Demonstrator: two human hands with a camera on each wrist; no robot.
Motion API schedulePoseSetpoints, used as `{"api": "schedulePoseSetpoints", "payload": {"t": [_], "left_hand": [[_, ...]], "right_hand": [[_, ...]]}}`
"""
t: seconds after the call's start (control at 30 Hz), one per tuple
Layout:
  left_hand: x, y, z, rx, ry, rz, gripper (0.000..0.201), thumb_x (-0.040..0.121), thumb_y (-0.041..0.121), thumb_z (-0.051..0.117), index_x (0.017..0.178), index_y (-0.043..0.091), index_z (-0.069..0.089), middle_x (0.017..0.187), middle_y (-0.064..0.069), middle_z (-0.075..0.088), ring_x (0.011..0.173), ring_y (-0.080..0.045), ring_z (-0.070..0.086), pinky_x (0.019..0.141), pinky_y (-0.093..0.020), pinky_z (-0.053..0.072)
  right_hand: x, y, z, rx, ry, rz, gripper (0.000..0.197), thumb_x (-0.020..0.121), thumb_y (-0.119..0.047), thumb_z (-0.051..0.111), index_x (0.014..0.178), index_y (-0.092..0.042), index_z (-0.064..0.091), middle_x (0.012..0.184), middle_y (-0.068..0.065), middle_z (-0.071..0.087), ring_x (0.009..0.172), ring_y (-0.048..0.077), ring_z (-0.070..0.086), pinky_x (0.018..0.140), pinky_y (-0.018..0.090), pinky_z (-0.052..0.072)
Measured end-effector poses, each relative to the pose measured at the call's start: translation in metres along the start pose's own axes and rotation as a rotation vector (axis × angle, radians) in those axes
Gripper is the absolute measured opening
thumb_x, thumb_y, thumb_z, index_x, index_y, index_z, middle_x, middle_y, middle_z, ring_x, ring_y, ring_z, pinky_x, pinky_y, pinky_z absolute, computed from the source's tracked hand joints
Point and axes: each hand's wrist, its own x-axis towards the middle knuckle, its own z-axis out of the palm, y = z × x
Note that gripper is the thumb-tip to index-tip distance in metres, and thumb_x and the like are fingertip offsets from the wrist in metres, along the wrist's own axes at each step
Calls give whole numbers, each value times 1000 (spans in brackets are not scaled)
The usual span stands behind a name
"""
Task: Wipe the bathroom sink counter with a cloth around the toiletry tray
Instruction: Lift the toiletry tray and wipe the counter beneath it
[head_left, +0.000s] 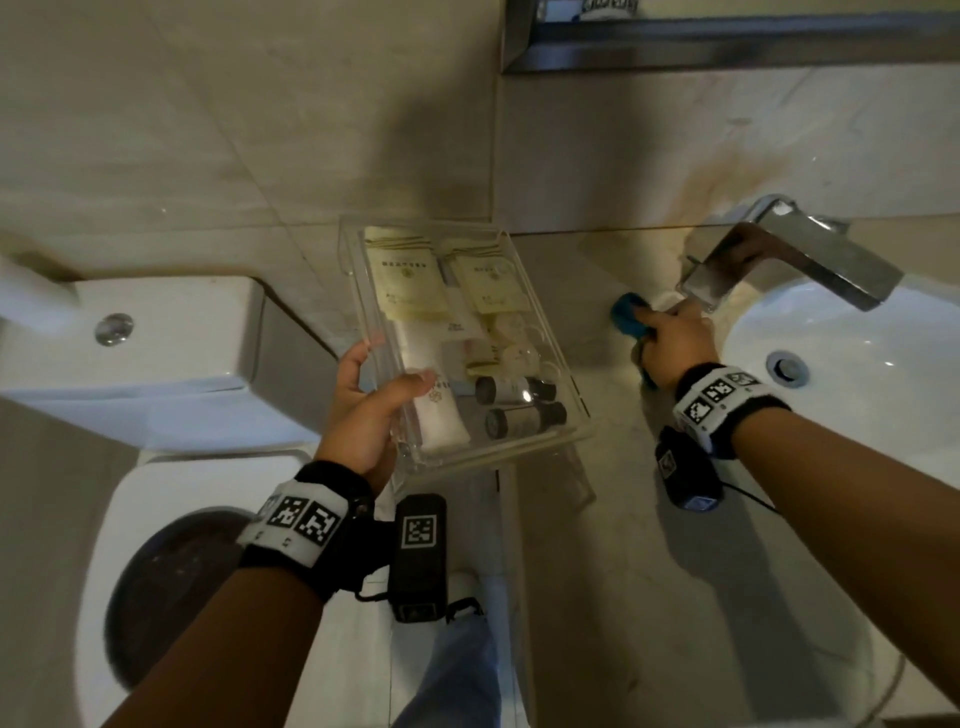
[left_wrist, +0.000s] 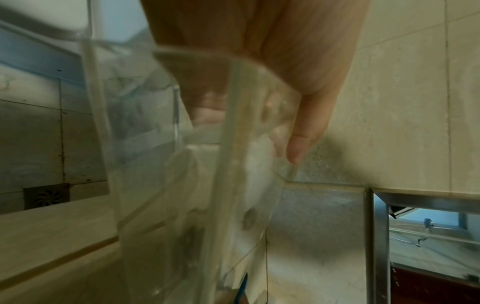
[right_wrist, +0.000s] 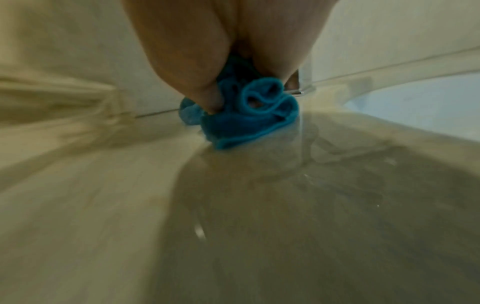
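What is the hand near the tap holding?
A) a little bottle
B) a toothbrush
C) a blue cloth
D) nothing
C: the right hand grips a bunched blue cloth and presses it on the counter near the faucet, while the left hand holds the clear toiletry tray.

Blue cloth (head_left: 630, 313), clear tray (head_left: 566, 364), white sink (head_left: 857, 332), beige counter (head_left: 597, 545).

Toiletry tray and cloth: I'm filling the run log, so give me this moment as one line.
left hand holds clear toiletry tray, tilted | right hand presses blue cloth on counter beside faucet
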Motion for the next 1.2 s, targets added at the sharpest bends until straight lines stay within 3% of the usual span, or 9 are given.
{"api": "schedulePoseSetpoints", "payload": {"t": [0.13,0.2,0.27,0.37,0.43,0.6,0.7,0.9,1.2], "left_hand": [[-3,-2,2,25,-8,-12,79,63,5,76,134,21,45,110,-13,69,95,-29,69,74,-41,56],[-7,-4,5,29,-11,-15,79,62,7,76,133,20,45,108,-12,70,96,-31,69,78,-46,55],[-12,-6,8,31,-16,-13,76,66,3,75,133,19,45,105,-12,71,94,-31,69,80,-47,54],[-21,-10,13,26,-10,-6,68,74,-3,69,132,22,45,103,-11,71,94,-31,69,81,-46,54],[-27,-11,16,29,-5,4,68,75,-3,68,133,23,44,105,-12,70,93,-30,69,80,-45,55],[-38,-19,32,30,10,-11,78,64,6,76,133,22,44,115,-16,66,99,-34,67,86,-55,52],[-44,-26,41,10,21,-18,76,67,3,76,133,23,44,113,-15,66,99,-34,66,86,-54,52],[-55,-36,51,2,29,-10,69,75,-4,70,133,22,43,104,-13,68,89,-31,68,79,-48,55],[-66,-49,73,10,36,-33,63,79,-6,66,131,22,43,104,-14,67,91,-33,67,83,-51,54]], "right_hand": [[-49,-7,9,63,-36,-283,35,83,-10,55,116,-15,67,99,21,50,92,37,48,79,34,37],[-62,-1,5,64,-62,-333,32,83,-12,53,110,-10,70,94,21,51,87,34,48,72,27,31],[-57,13,-2,26,-60,-290,33,85,-3,55,114,-11,68,99,22,51,89,36,50,74,23,29],[-47,38,-12,19,-26,-45,40,87,-2,52,121,-20,63,113,23,47,99,42,51,90,33,39],[-55,44,-14,53,-51,16,41,87,-3,51,122,-22,62,115,21,45,102,42,50,94,33,38],[-111,41,-2,89,-170,-179,39,85,-3,56,117,-21,66,102,18,47,93,36,49,80,26,35],[-120,51,-3,42,-243,-289,33,84,-5,59,113,-16,68,100,18,49,91,36,51,76,25,33],[-103,80,-19,40,-131,-9,39,89,-10,51,124,-26,60,112,20,44,100,42,51,95,38,40],[-129,89,-27,41,-345,-149,33,87,-7,55,116,-19,66,95,5,39,96,32,49,80,25,33]]}}
